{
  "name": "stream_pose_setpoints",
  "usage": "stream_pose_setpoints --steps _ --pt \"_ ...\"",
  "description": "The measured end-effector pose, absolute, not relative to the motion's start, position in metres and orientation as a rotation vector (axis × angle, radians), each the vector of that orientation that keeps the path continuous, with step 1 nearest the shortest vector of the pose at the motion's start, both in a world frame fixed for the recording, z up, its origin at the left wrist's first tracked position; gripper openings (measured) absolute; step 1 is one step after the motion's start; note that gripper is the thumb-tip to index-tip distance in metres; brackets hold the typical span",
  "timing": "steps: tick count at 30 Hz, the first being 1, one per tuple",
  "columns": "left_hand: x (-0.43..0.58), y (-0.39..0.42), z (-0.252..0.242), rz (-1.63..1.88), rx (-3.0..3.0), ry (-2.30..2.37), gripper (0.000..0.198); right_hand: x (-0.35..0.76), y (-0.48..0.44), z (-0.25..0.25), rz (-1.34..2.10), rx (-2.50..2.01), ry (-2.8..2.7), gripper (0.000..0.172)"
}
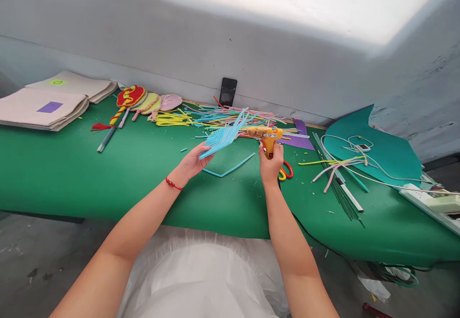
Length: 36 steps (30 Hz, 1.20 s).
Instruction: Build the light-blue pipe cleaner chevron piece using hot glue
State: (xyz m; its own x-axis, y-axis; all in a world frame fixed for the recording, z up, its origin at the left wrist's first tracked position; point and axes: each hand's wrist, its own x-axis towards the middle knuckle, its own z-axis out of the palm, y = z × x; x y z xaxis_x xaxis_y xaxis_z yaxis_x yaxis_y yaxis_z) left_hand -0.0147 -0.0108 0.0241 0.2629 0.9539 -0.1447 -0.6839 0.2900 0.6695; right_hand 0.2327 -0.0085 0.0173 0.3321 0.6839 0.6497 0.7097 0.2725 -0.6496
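Note:
My left hand [196,162] grips the near end of a light-blue panel of pipe cleaners [222,138], laid side by side and raised above the table. My right hand [271,163] is wrapped round the handle of a yellow glue gun [264,133]. The gun's stained nozzle end points left, close to the panel's right edge; whether they touch I cannot tell. Below the panel, a bent blue pipe cleaner [230,170] lies on the green table. Scissors with red and yellow handles [286,170] lie just right of my right hand, partly hidden by it.
Behind my hands lie loose pipe cleaners [174,118] in several colours and a propped phone [228,91]. Finished fan-shaped pieces [131,96] and paper stacks [46,109] are at left. Thin wires [339,195], a teal sheet [388,152] and a power strip [417,192] are at right.

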Motion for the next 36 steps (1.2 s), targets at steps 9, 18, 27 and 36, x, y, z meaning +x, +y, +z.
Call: stream_pose_setpoints --steps 9,18,27,36 --pt "-0.014 -0.011 0.026 1.182 0.525 0.602 0.018 0.233 -0.009 0.018 -0.01 -1.448 -1.351 0.047" --pt "-0.014 -0.012 0.027 1.181 0.526 0.601 0.017 0.235 -0.007 0.016 -0.005 -1.449 -1.35 0.047" --pt "-0.015 -0.014 0.026 1.126 0.589 0.599 0.023 0.248 0.001 0.013 -0.125 -1.513 -1.318 0.05" --pt "-0.019 -0.007 0.024 1.133 0.691 0.576 0.02 0.314 0.016 0.005 0.054 -2.115 -0.787 0.054"
